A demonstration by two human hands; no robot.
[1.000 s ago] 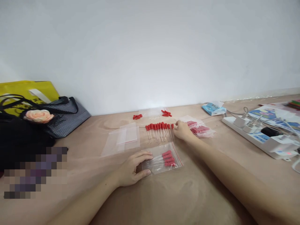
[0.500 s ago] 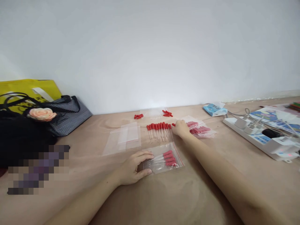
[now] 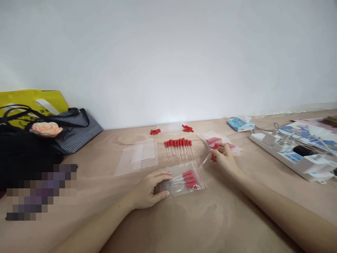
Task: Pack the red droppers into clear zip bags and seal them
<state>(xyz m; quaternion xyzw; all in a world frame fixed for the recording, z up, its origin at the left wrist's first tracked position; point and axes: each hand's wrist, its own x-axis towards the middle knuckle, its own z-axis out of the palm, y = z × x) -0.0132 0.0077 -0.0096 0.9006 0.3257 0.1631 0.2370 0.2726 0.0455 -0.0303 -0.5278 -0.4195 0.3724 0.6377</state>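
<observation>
My left hand [image 3: 150, 188] rests on the table and pins the left end of a clear zip bag [image 3: 184, 181] with several red-capped droppers inside. My right hand [image 3: 223, 156] is raised just right of the bag and pinches one red-capped dropper [image 3: 210, 153], its clear tip pointing down-left toward the bag. A row of several red-capped droppers [image 3: 179, 148] lies on the table behind the bag.
Empty clear bags [image 3: 139, 156] lie at the left. Filled bags [image 3: 221, 140] sit behind my right hand. Loose red caps [image 3: 186, 128] lie near the wall. A white power strip [image 3: 292, 154] with plugs is at right. Handbags [image 3: 39, 140] stand at far left.
My right hand left the right end of the dropper row, lifted one dropper and drew back to the right. My left hand stayed on the bag.
</observation>
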